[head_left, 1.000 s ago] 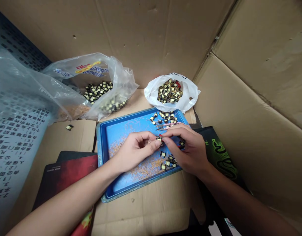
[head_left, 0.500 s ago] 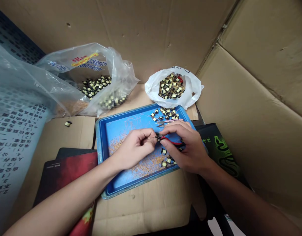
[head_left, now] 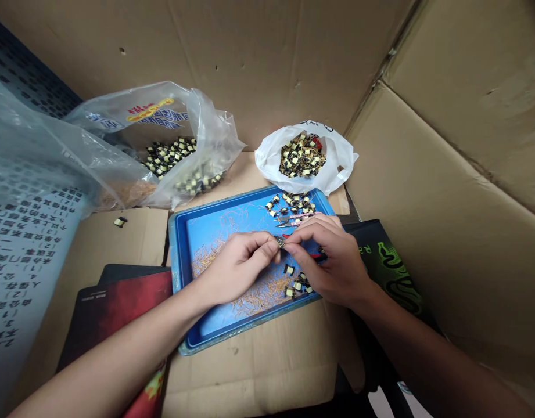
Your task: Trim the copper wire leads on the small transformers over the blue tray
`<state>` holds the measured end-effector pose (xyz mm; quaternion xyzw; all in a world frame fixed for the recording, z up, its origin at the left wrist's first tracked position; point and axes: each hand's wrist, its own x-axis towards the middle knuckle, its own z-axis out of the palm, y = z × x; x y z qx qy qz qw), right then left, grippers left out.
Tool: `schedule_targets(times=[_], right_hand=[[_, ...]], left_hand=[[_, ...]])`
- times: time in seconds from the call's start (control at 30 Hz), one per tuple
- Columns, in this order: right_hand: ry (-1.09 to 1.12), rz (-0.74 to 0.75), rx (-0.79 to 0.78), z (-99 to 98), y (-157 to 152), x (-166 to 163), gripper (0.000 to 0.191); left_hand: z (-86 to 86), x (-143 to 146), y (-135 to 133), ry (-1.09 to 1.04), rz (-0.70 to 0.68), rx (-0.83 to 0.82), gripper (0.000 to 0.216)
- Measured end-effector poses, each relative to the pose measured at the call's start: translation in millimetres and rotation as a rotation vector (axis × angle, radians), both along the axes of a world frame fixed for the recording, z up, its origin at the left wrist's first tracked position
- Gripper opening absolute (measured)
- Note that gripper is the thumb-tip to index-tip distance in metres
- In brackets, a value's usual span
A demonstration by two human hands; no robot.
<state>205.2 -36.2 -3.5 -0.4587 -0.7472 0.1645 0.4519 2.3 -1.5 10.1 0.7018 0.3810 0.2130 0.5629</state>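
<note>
Over a blue tray (head_left: 206, 232), my left hand (head_left: 239, 267) pinches a small black-and-yellow wound component (head_left: 280, 243) between thumb and forefinger. My right hand (head_left: 332, 261) meets it from the right, fingers closed on the same part, with a red-handled cutter (head_left: 308, 251) tucked under the palm. Orange wire clippings (head_left: 258, 293) litter the tray beneath my hands. Loose components lie at the tray's far end (head_left: 293, 204) and just below my right fingers (head_left: 295, 284).
A clear plastic bag (head_left: 171, 157) of the same components sits back left, a white bag (head_left: 304, 157) of them back right. Cardboard walls close in behind and right. One stray component (head_left: 119, 221) lies on cardboard at left. Dark mats (head_left: 114, 302) lie underneath.
The red cutter that showed at the part half a second ago is now mostly under my right hand, whose fingers have closed onto the component. Both hands stay over the tray.
</note>
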Motion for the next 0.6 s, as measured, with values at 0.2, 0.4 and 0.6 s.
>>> schedule_targets(times=[0.2, 0.4, 0.6], right_hand=[[-0.165, -0.001, 0.054, 1.6, 0.5, 2.8, 0.008], [-0.188, -0.024, 0.050, 3.8, -0.1, 2.1, 0.011], [-0.184, 0.060, 0.007, 6.8, -1.4, 2.7, 0.009]], left_hand=[[-0.3, 1.3, 1.7, 0.104, 0.062, 0.145, 0.036], [0.4, 1.0, 3.5, 0.060, -0.008, 0.213, 0.030], [1.0, 0.8, 4.8, 0.032, 0.008, 0.115, 0.034]])
